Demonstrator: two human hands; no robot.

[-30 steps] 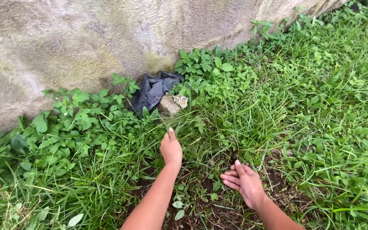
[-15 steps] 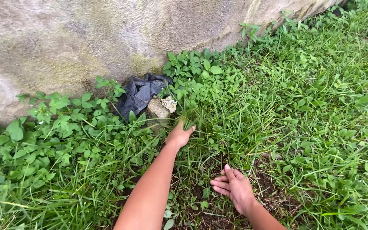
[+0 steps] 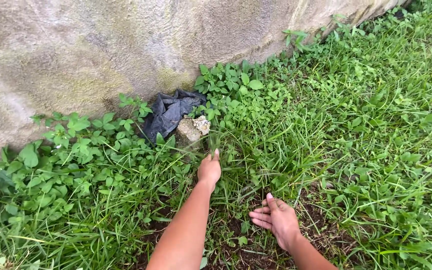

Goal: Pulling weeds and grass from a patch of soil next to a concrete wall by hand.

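Note:
My left hand (image 3: 209,169) reaches forward into a tuft of long grass (image 3: 236,150) and is closed around its blades, just below a pale stone (image 3: 191,130). My right hand (image 3: 276,220) rests lower right with its fingers spread, flat on a patch of bare dark soil (image 3: 241,240) among the weeds. Both forearms come in from the bottom edge.
A rough mossy concrete wall (image 3: 101,45) runs across the top. A crumpled black plastic sheet (image 3: 168,111) lies at its foot beside the stone. Broad-leaved weeds (image 3: 76,150) fill the left, and thick grass (image 3: 376,130) covers the right.
My left hand stretched forward toward the stone with fingers apart, then drew back a little and closed on the grass. My right hand stayed on the soil.

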